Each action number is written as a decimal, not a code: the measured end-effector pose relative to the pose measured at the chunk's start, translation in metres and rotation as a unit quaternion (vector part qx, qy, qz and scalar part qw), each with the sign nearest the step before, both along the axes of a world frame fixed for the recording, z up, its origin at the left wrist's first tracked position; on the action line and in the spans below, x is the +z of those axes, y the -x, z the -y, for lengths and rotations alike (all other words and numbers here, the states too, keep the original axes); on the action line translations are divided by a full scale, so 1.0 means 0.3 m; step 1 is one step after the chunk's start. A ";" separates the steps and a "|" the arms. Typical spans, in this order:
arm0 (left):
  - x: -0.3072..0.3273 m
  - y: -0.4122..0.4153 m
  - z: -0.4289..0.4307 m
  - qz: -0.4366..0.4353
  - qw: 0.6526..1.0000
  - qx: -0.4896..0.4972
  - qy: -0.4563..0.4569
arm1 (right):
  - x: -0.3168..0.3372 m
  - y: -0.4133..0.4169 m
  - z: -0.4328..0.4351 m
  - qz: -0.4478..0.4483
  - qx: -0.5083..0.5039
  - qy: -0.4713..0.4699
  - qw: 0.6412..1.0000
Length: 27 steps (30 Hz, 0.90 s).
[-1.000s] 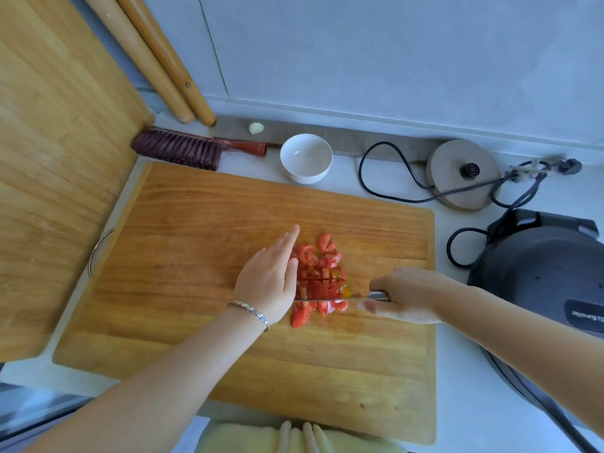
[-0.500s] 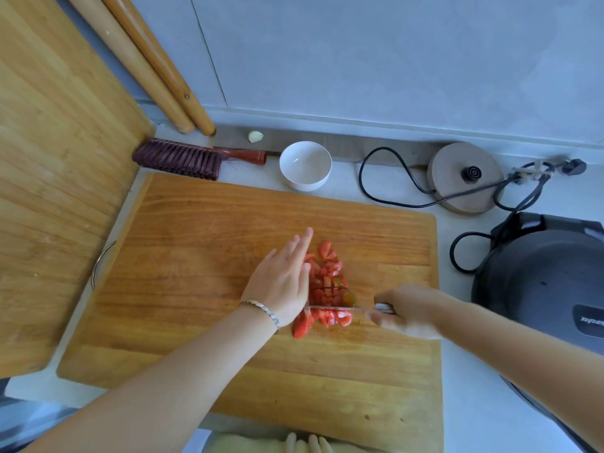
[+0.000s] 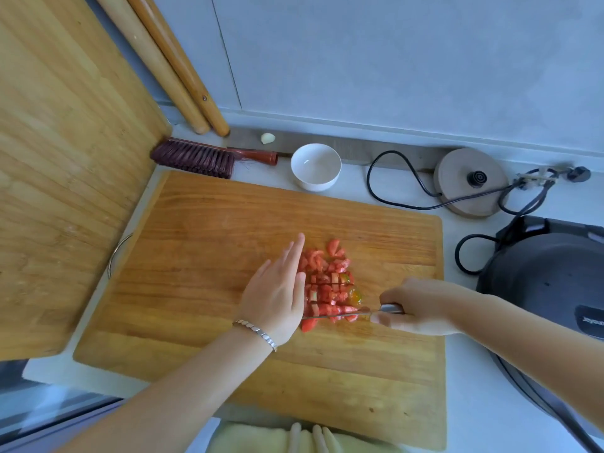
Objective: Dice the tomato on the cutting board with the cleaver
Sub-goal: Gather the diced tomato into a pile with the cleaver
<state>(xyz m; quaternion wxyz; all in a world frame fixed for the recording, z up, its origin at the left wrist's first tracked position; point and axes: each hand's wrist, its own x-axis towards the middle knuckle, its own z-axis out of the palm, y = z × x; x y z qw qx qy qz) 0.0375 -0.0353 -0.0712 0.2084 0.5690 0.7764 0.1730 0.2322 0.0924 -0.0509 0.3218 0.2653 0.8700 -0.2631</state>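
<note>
Head view, looking down on the cutting board [image 3: 202, 256] lying on the worktop [image 3: 474, 403]. The tomato [image 3: 328, 286], already cut into small cubes, lay in a loose pile near the middle of the board. The left hand [image 3: 277, 289] was held flat and spread, fingers extended, its edge set against the left side of the pile as a fence; it pinched nothing. The right hand [image 3: 415, 307] was wrapped closed around the handle of the cleaver [image 3: 336, 315], whose blade appeared edge-on as a thin line running across the near end of the pile, toward the left wrist. Whether the edge touched the board could not be told. A white bowl [image 3: 315, 166] stood beyond the far edge of the board, well apart from the pile.

Step in hand, as judged: a late cross-cut through the nearest pieces, most of the dicing being done. The next move would call for keeping the left palm clear of the blade's tip, then regathering the scattered cubes for any further pass.
</note>
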 end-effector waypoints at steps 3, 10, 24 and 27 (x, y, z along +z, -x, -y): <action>-0.043 -0.030 0.022 0.012 0.999 0.005 0.041 | -0.023 0.000 0.010 0.016 0.021 -0.013 1.000; -0.067 -0.051 -0.038 0.013 0.999 -0.022 0.020 | -0.100 -0.036 -0.006 0.009 -0.008 0.008 1.000; -0.034 -0.053 -0.123 -0.050 0.994 -0.098 -0.023 | -0.131 -0.086 0.015 -0.013 -0.112 0.051 0.992; -0.045 -0.010 -0.114 -0.019 0.998 -0.052 0.016 | -0.105 -0.034 -0.009 -0.007 -0.096 0.046 0.994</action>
